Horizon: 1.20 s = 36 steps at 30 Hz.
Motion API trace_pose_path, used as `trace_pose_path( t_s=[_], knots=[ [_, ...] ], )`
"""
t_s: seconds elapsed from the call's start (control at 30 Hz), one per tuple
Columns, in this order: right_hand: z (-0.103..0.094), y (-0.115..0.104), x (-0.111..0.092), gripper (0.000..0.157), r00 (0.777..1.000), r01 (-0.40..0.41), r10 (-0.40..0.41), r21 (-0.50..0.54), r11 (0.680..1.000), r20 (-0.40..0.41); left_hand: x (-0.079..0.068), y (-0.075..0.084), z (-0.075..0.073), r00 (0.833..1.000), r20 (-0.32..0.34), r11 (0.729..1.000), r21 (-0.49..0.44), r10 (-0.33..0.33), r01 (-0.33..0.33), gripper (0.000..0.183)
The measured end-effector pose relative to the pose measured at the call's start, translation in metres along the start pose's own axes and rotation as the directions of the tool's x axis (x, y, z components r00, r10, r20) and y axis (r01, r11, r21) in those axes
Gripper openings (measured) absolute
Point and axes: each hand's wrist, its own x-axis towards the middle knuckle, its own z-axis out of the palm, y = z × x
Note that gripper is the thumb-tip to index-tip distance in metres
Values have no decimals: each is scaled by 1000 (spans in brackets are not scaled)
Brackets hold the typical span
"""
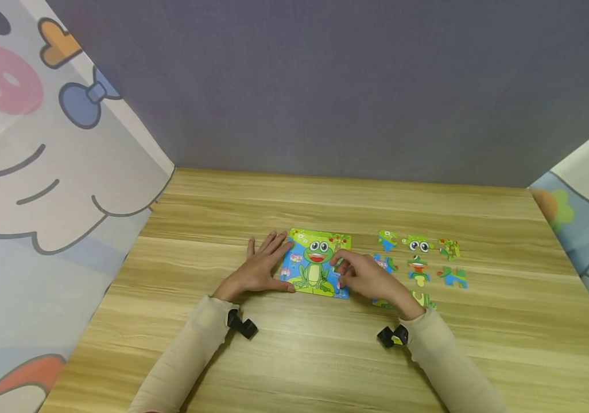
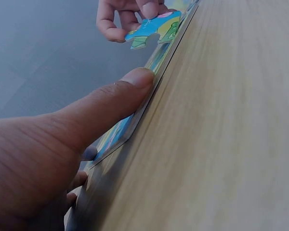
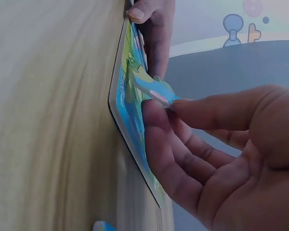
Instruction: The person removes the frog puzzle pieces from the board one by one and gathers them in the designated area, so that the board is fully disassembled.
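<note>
A square frog jigsaw board point(image 1: 302, 248) lies flat on the table. My left hand point(image 1: 258, 269) rests at its left side, fingers spread over the left edge and thumb by the near corner. In the left wrist view the thumb point(image 2: 111, 98) presses along the near edge. Over the board's right part, my right hand point(image 1: 369, 279) pinches a jigsaw piece between thumb and fingers. That jigsaw piece point(image 3: 156, 89), blue with green, yellow and a pink patch, is tilted above the picture. Its notched edge shows in the left wrist view.
Several loose jigsaw pieces point(image 1: 418, 245) are spread in rows right of the board, some partly hidden by my right forearm. Behind the wooden table point(image 1: 325, 355) stands a grey partition point(image 1: 325, 86). Cartoon-printed panels point(image 1: 41, 172) flank both sides.
</note>
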Motion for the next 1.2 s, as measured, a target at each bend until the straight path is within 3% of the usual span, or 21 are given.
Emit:
trace_pose_path(
  t_s=[0.23,0.4,0.53,0.9,1.07,1.2],
  knots=[
    [-17,5,-12,28,1000,-10,15,148,989,-28,0,1,0,1000,6,1000,-1,-1,1,109],
    [-32,15,-31,29,998,-26,35,154,988,-58,-1,1,-1,1000,10,1000,-1,-7,7,109],
    [-45,23,-50,31,994,-38,54,168,985,-94,-1,1,-1,1000,18,1000,6,-18,18,110],
    [-81,49,-111,28,968,47,-6,160,986,-249,0,0,0,1000,14,1000,-3,-9,9,110],
    [-94,66,-137,29,959,3,45,167,986,-280,0,-3,2,1000,15,1000,1,-14,14,111],
    [-102,81,-155,36,966,2,55,218,976,-252,1,-4,2,1000,11,1000,-5,-12,12,110]
  ],
)
